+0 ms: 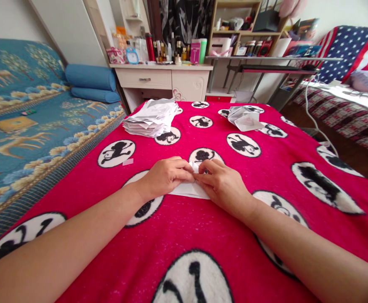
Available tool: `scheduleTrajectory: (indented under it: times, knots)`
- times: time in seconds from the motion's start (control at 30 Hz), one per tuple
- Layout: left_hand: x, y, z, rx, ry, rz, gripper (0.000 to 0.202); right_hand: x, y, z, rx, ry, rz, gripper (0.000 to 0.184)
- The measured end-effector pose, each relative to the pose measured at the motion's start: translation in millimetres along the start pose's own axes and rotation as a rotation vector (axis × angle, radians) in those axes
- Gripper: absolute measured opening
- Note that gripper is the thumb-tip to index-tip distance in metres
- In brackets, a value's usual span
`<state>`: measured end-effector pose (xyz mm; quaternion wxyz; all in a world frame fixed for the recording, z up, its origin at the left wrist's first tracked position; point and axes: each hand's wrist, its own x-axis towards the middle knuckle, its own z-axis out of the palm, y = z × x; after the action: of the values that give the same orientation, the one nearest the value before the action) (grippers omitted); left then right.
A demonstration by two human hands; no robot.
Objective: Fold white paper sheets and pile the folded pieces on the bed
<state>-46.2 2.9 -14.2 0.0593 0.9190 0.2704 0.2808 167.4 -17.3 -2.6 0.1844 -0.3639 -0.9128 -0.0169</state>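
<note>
A folded sheet of white paper (190, 190) lies on the red cloth in front of me, with a creased part standing up between my hands. My left hand (171, 173) is closed, its fingertips pinching the paper from the left side. From the right, my right hand (223, 182) grips the same paper with thumb and fingers drawn together. The fingertips of both hands nearly meet at the fold. Part of the paper is hidden under the hands.
The red cloth (177, 248) has round monkey patches. A stack of papers (150, 120) sits at the far left, folded papers (243, 118) at the far right. A small pale slip (128, 161) lies left of my hands. Beyond stands a white dresser (158, 78); a blue sofa (45, 109) is at left.
</note>
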Motion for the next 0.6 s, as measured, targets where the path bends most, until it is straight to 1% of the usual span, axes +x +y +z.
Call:
scheduleTrajectory:
  times: [0.1, 0.17, 0.23, 0.3, 0.33, 0.37, 0.43, 0.5, 0.6]
  knots:
    - [0, 1, -1.8, 0.029, -0.031, 0.028, 0.023, 0, 0, -3, 0.085, -0.003, 0.002, 0.023]
    - [-1, 2, -2.7, 0.035, -0.044, 0.027, 0.024, 1, 3, -6, 0.236, -0.001, 0.045, 0.022]
    - [-2, 3, -3.0, 0.036, -0.055, 0.021, 0.026, 1, 12, -7, 0.449, 0.023, 0.18, 0.022]
    - [-2, 3, -2.9, 0.032, -0.059, 0.02, 0.025, 2, 24, -4, 0.661, 0.064, 0.379, 0.022]
    - [-2, 3, -2.7, 0.03, -0.059, 0.022, 0.025, 2, 30, -3, 0.735, 0.057, 0.448, 0.019]
    - [-2, 2, -2.6, 0.028, -0.058, 0.025, 0.024, 2, 35, -1, 0.796, 0.043, 0.484, 0.018]
    - [-3, 3, -2.3, 0.028, -0.058, 0.027, 0.022, 3, 42, 2, 0.891, -0.022, 0.488, 0.019]
    - [-3, 3, -2.3, 0.034, -0.06, 0.026, 0.021, 3, 44, 2, 0.92, -0.057, 0.472, 0.02]
    - [-3, 5, -2.4, 0.041, -0.056, 0.028, 0.021, 5, 41, 0, 0.872, -0.043, 0.449, 0.021]
